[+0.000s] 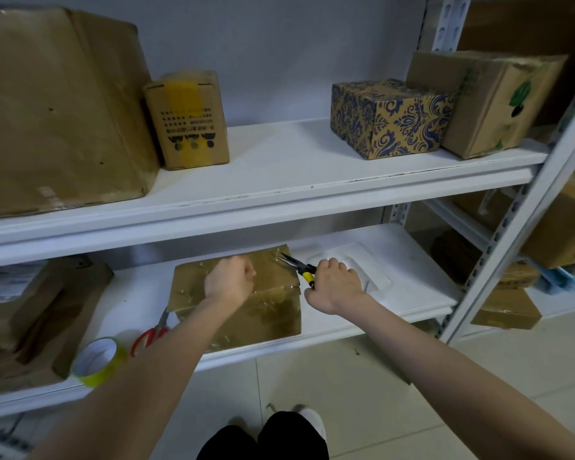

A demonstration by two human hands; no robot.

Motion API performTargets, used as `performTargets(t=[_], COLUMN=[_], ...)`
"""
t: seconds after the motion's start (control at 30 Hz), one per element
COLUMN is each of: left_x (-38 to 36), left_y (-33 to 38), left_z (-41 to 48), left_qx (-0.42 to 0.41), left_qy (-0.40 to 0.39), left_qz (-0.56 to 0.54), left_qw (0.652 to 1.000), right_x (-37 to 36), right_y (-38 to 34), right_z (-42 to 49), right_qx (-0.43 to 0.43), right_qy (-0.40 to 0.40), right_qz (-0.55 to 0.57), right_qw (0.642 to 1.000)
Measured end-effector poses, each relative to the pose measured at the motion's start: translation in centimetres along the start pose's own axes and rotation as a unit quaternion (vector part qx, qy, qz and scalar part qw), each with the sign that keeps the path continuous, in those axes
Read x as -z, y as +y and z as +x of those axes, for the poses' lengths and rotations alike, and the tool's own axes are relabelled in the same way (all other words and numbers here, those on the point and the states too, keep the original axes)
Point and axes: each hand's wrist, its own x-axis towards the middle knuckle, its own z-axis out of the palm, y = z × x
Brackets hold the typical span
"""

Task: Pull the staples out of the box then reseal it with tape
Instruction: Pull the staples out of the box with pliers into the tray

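The box [266, 313] stands on the lower shelf [415, 287], about midway along it and close to the front edge. It is plain brown cardboard, its top and front glossy with wrinkled clear tape, and its top flap juts a little past the sides. The left hand [228, 280] rests on the box top with its fingers curled under (whether they pinch anything cannot be seen). The right hand [336, 285], just off the box's right side, grips the yellow-and-black handles of long-nose pliers [299, 267], whose tips reach the top's far right corner. Staples are too small to make out. Red-handled scissors [150, 333] lie against the box's left front corner, partly behind the left forearm. A roll of yellowish tape [98, 360] sits at the shelf's front edge left of them. A shallow white moulded tray [362, 260] lies behind the right hand, with nothing visible in it. Toward the left end of this shelf are more brown cartons [47, 310]. On the upper shelf [279, 161] all the boxes are closed. A large carton [57, 107] and a small printed one with a yellow tape strip [188, 121] stand at the left. A blue-patterned box [389, 117] touches a brown one with a green print [492, 101] at the right.
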Motion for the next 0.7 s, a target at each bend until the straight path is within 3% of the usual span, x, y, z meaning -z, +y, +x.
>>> performTargets(t=[0.2, 0.3, 0.43, 0.53, 0.7], left_x=[2.1, 2.7, 2.0, 1.0, 0.5], left_y=[-3.3, -6.1, -6.9, -6.9, -7.2], left_z=[-0.1, -0.4, -1.0, -1.0, -0.9], left_qx=[0.029, 0.073, 0.05, 0.041, 0.026], left_qy=[0.001, -0.062, -0.142, -0.103, -0.053], left_qz=[0.019, 0.038, 0.078, 0.093, 0.099], left_qw=[0.999, 0.995, 0.986, 0.99, 0.993], right_x=[0.1, -0.3, -0.2, 0.1, 0.5], right_y=[-1.4, -2.4, -3.3, -3.4, -3.0], right_z=[0.2, 0.6, 1.0, 1.1, 1.0], right_qx=[-0.019, -0.026, -0.033, -0.029, -0.039], right_qy=[-0.009, -0.006, 0.002, 0.006, -0.033], right_qz=[-0.039, -0.05, -0.07, -0.052, 0.071], right_qw=[0.999, 0.998, 0.997, 0.998, 0.996])
